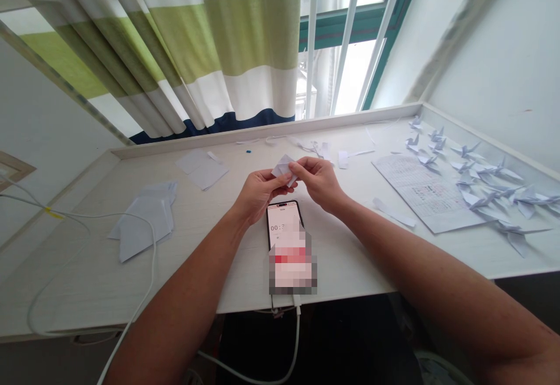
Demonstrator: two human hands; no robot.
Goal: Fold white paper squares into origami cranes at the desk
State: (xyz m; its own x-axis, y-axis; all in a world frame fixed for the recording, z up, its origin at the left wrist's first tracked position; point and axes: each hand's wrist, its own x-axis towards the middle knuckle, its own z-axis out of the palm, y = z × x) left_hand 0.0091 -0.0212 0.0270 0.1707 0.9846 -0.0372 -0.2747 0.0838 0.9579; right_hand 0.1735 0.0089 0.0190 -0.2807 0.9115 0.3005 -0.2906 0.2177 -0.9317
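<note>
A small piece of folded white paper [282, 165] is held up between my two hands, above the middle of the desk. My left hand [259, 192] pinches its lower left side between thumb and fingers. From the right, my right hand [315, 178] grips the same paper, its thumb and forefinger closed on the edge. The lower part of the paper is partly hidden behind my fingers. Just below my hands a phone [284, 219] lies face up, showing a timer, with part of its screen blurred out.
Several folded paper cranes [481, 172] stand at the right, some on a printed sheet [420, 195]. Stacked white paper [146, 221] and more sheets [203, 169] lie at the left. A white cable [153, 251] crosses the desk's left side. Paper scraps [350, 156] lie behind my hands.
</note>
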